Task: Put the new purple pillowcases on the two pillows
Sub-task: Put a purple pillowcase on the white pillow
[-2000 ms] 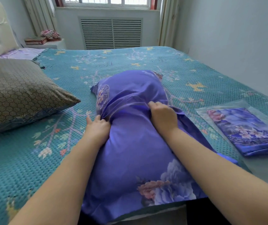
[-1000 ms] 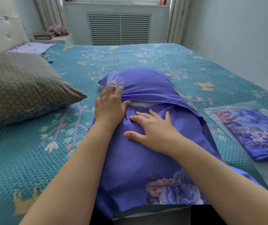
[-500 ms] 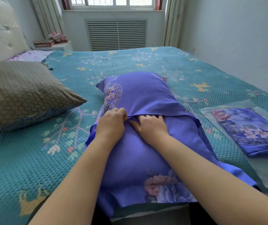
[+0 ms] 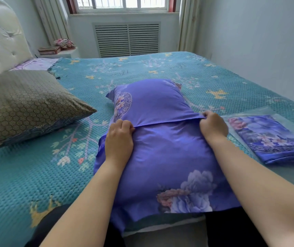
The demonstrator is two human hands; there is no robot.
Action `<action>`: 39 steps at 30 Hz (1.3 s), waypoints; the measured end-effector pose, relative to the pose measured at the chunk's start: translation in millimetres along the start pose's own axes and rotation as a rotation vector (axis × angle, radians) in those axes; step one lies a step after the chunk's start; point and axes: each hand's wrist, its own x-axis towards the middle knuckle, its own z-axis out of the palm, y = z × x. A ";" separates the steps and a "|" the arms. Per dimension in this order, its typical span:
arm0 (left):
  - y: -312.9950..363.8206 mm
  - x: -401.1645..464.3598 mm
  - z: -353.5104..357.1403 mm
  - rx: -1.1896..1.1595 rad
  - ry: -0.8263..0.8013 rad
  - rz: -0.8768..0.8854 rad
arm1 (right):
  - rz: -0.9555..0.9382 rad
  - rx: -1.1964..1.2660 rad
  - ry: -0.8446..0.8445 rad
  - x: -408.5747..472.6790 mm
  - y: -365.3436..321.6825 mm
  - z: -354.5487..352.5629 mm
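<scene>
On the teal bedspread (image 4: 26,175), lying lengthwise at the near edge: pillow in purple pillowcase (image 4: 164,157), between brown pillow (image 4: 23,106) and bagged second pillowcase (image 4: 271,139). Moved apart since half a second ago, from together at mid-seam to opposite ends of the flap edge: left hand (image 4: 118,138) and right hand (image 4: 213,126), each pinching that fold.

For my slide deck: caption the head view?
Both hands, left hand and right hand, grip the purple pillowcase flap edge on the bed.
</scene>
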 end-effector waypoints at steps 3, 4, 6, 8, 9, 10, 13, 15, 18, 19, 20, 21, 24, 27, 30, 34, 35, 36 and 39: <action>-3.2 -4.1 -2.2 -0.075 0.048 -0.066 | -0.067 0.058 0.200 -4.0 4.7 -14.8; -4.5 -3.9 -3.2 -0.089 0.037 -0.083 | -0.082 0.027 0.165 -3.7 10.3 -13.7; -6.4 -4.7 -4.2 -0.094 -0.049 -0.136 | -0.055 -0.064 -0.081 -5.1 27.2 -4.5; -6.2 -7.4 -5.1 0.030 -0.177 -0.224 | 0.024 -0.001 -0.186 -8.5 38.2 -2.6; -4.1 -8.7 -7.0 0.117 -0.213 -0.248 | 0.029 0.104 -0.094 -9.5 35.9 -5.2; -0.3 -10.1 -9.4 0.203 -0.217 -0.233 | -0.006 0.216 0.046 -13.3 26.8 -10.3; 27.8 -8.0 -14.7 0.236 -0.063 0.000 | -0.325 0.496 0.217 -43.0 -30.2 -29.2; 54.1 -1.3 -15.6 0.096 -0.042 0.093 | -0.580 0.547 0.071 -64.6 -67.4 -27.5; 70.2 -9.3 -12.1 0.014 -0.376 0.068 | -0.655 0.187 -0.356 -76.0 -73.8 1.1; 61.2 -19.0 -8.5 0.108 -0.475 0.056 | -0.619 -0.013 -0.436 -72.1 -58.8 13.4; 47.6 -30.3 -6.3 0.192 -0.534 0.030 | -0.578 -0.162 -0.454 -67.3 -38.5 24.6; 32.4 -41.5 -6.6 0.245 -0.553 -0.015 | -0.534 -0.242 -0.423 -62.6 -16.6 32.0; -0.5 -57.8 -15.4 0.290 -0.489 -0.146 | -0.371 -0.168 -0.125 -53.2 27.2 29.9; -10.3 -62.6 -22.5 0.177 -0.440 -0.334 | -0.181 -0.010 0.051 -56.5 35.8 8.3; 5.5 -63.1 -28.7 0.117 -0.172 -0.359 | -0.181 0.105 0.049 -71.2 28.5 -4.9; 53.9 -64.0 -29.7 0.026 -0.225 -0.151 | -0.325 -0.011 -0.093 -101.6 0.9 -6.1; 59.7 -66.7 -27.4 0.078 -0.336 -0.150 | -0.319 -0.071 -0.165 -104.4 -1.9 -2.6; 59.9 -68.7 -24.1 0.128 -0.430 -0.174 | -0.277 -0.122 -0.237 -105.1 -0.7 1.1; 46.0 -78.2 -22.6 0.167 -0.541 -0.302 | -0.054 -0.096 -0.357 -98.7 20.4 9.0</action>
